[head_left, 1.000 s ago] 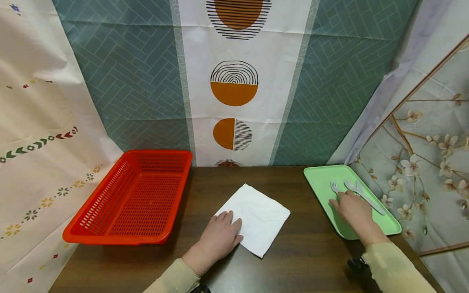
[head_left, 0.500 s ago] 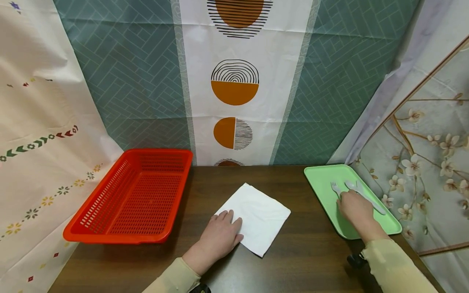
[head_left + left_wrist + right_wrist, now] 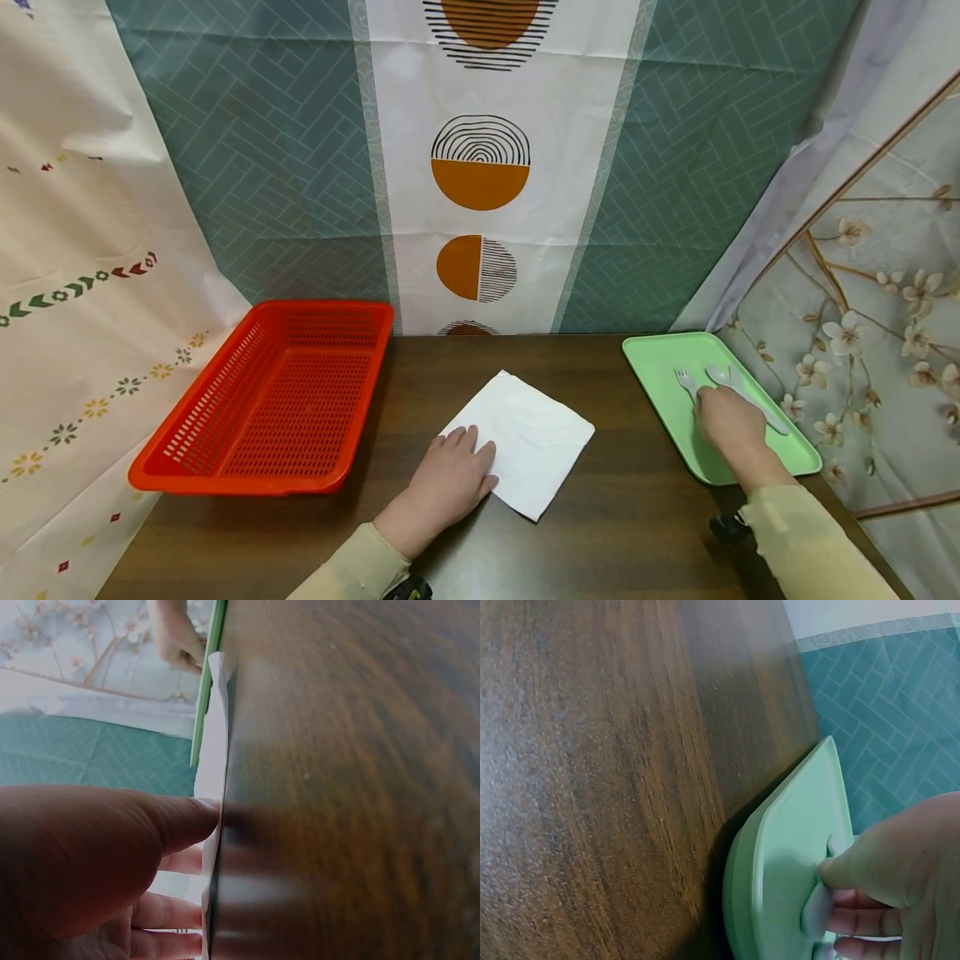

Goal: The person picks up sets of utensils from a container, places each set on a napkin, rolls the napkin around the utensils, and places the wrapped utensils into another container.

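My left hand point(image 3: 450, 479) rests with its fingers spread on the near-left edge of a folded white napkin point(image 3: 532, 442), which lies flat on the table. At the right, my right hand point(image 3: 731, 425) reaches over a light green tray point(image 3: 660, 354). Its thumb and fingers pinch the handle of a light grey fork point(image 3: 686, 382), whose tines point away from me. In the right wrist view the fork handle point(image 3: 819, 909) shows between thumb and fingers, close over the tray. A matching spoon point(image 3: 720, 377) lies just right of the hand, with another cutlery tip beside its bowl.
A red perforated plastic basket point(image 3: 300, 400) stands at the left of the dark wooden table point(image 3: 600, 533). Patterned cloth hangs behind the table and along both sides. The tray sits close to the right-hand cloth point(image 3: 847, 400).
My right hand has shifted slightly right, and its thumb and fingers have come together on the fork handle. The left hand stays on the napkin.
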### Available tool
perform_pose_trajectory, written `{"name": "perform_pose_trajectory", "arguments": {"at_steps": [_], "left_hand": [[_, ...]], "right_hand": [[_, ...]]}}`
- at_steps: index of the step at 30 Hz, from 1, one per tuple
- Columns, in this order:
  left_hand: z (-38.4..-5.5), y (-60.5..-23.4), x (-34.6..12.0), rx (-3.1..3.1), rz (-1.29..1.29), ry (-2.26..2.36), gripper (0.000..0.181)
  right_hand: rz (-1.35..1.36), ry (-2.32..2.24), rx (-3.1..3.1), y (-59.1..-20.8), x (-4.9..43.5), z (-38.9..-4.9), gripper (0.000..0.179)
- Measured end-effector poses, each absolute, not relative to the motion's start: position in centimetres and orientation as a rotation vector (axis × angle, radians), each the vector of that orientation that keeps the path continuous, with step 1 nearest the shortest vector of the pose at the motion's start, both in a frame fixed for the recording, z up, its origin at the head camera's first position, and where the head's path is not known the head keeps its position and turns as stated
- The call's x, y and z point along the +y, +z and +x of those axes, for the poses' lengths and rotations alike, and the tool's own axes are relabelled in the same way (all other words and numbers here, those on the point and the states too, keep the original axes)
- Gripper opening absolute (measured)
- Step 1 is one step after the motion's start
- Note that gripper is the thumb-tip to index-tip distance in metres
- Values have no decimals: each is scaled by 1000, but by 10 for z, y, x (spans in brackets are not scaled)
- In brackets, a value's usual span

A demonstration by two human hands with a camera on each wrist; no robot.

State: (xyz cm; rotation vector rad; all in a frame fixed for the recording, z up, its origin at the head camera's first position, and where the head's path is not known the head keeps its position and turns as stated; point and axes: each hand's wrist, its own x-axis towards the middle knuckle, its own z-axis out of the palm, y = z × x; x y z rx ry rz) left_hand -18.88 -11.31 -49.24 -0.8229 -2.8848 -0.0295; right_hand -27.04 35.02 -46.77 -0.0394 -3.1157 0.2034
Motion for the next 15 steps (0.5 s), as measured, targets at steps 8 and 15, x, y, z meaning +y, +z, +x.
{"name": "perform_pose_trajectory", "arguments": {"at_steps": [8, 15], "left_hand": [[-190, -491, -113, -2907, -824, -38, 45], [-189, -492, -113, -2899, -821, -39, 44]], "right_hand": [[-9, 161, -3058, -469, 349, -269, 15], [-2, 165, -3006, -470, 346, -266, 17]]}}
